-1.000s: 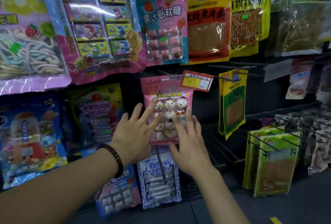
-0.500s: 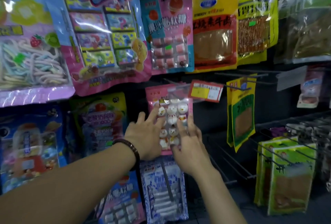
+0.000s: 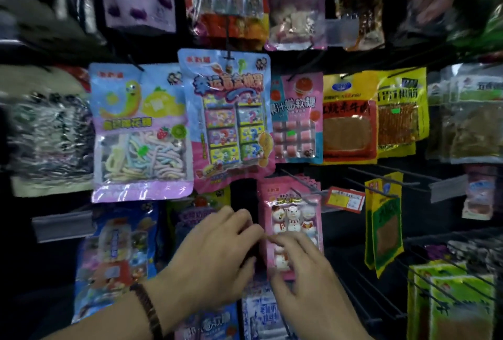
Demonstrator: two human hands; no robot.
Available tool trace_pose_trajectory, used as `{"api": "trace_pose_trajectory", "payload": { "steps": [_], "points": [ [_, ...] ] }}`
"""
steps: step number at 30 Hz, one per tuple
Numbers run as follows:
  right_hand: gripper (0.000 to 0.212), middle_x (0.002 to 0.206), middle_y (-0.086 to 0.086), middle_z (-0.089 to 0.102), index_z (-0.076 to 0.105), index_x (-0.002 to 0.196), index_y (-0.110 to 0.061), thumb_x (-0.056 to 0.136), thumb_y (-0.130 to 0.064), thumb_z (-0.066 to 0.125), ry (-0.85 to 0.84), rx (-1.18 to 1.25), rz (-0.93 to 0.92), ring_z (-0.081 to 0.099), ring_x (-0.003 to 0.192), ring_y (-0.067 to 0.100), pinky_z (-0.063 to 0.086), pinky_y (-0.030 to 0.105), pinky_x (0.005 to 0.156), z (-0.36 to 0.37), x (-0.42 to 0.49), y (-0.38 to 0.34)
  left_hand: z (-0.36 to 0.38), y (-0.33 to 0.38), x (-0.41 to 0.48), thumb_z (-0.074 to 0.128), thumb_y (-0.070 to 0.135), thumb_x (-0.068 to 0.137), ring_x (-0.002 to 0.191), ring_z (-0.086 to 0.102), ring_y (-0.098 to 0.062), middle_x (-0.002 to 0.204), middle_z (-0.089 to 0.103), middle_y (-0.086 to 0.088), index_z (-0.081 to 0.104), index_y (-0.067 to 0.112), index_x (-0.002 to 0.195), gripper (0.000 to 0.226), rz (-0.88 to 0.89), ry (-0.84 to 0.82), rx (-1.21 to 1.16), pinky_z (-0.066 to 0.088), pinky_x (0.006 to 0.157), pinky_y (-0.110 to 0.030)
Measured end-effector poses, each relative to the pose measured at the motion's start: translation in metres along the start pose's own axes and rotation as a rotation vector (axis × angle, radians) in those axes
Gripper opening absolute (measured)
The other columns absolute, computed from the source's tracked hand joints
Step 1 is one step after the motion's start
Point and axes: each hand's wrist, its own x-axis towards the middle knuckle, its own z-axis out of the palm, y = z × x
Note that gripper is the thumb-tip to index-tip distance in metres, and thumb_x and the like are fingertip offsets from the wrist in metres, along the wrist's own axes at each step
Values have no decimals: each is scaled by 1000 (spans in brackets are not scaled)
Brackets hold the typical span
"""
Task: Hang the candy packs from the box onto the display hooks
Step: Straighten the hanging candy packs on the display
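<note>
Where hands (image 3: 215, 252) (image 3: 304, 274) meet, snowman pack (image 3: 292, 203) partly hidden

Snowman pack (image 3: 291, 203): pink with white figures; price tag (image 3: 344, 199) red and yellow; wristband (image 3: 148, 309) looks dark brown.

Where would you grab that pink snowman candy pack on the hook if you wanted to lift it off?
Probably by the flat top strip of the pink snowman pack, just under the hook, pinching front and back and coming straight from the front. The pack hangs upright and faces outward. The hook's wire runs out toward the price tag, so the pack can only slide off that way.
</note>
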Motion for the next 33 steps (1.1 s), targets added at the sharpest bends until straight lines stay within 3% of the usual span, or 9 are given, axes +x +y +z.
{"api": "trace_pose_trajectory", "payload": {
  "steps": [4, 7, 9, 12, 14, 17, 27, 30, 33],
  "points": [
    [49, 135, -34, 37, 41, 146, -48, 100, -46, 55, 89, 2, -32, 48, 124, -3, 51, 30, 101, -43, 24, -51, -49, -30, 1, 68, 33, 80, 95, 49, -29, 108, 52, -4, 65, 21, 117, 39, -42, 226, 126, 49, 80, -44],
    [60, 149, -20, 32, 30, 157, -42, 103, -43, 56, 142, -96, -44, 45, 134, 9, 49, 36, 105, -69, 62, -78, -72, -58, 9, 69, 43, 80, 119, 49, -40, 136, 51, -15, 59, 21, 137, 62, -193, 232, 243, 49, 96, -53],
    [73, 163, -14, 17, 16, 164, -39, 103, -43, 56, 134, -200, -60, 30, 151, 15, 47, 41, 111, -77, 89, -91, -80, -74, 15, 62, 53, 90, 141, 39, -46, 160, 35, -19, 42, 26, 158, 75, -283, 195, 318, 42, 111, -60],
    [89, 174, -6, -15, -3, 166, -42, 102, -44, 58, 101, -389, -71, -2, 163, 27, 38, 51, 121, -78, 125, -99, -84, -91, 27, 45, 62, 100, 154, 26, -46, 173, 16, -20, 17, 27, 169, 82, -295, 146, 377, 32, 120, -62],
    [93, 173, -1, -27, -7, 166, -42, 101, -43, 60, 65, -486, -85, -10, 163, 33, 32, 55, 123, -72, 143, -98, -83, -100, 36, 33, 67, 103, 161, 9, -43, 176, -1, -17, -2, 29, 169, 84, -299, 93, 380, 20, 126, -61],
    [95, 172, 4, -30, -8, 166, -41, 101, -42, 61, 37, -553, -68, -12, 162, 38, 28, 57, 126, -61, 162, -94, -83, -109, 47, 26, 69, 104, 162, -10, -39, 175, -21, -12, -22, 32, 165, 86, -339, 10, 404, 6, 128, -62],
    [88, 171, 20, -27, -1, 165, -46, 101, -37, 59, -32, -600, 12, -12, 160, 46, 27, 60, 124, -33, 221, -103, -79, -133, 79, 36, 63, 104, 160, -6, -43, 175, -19, -10, -12, 32, 167, 85, -381, -108, 428, 3, 123, -68],
    [82, 171, 22, -26, -1, 165, -46, 103, -47, 53, -40, -598, 44, -10, 160, 47, 32, 62, 120, -22, 236, -103, -76, -141, 79, 39, 57, 103, 160, -4, -43, 175, -18, -13, -5, 30, 168, 83, -364, -104, 442, 1, 124, -66],
    [79, 170, 23, -26, 2, 166, -44, 104, -58, 48, -57, -585, 114, -11, 160, 48, 26, 64, 123, -12, 250, -101, -78, -146, 70, 42, 49, 103, 160, -3, -44, 174, -17, -17, 8, 28, 167, 76, -337, -55, 435, 3, 127, -63]
  ]
}}
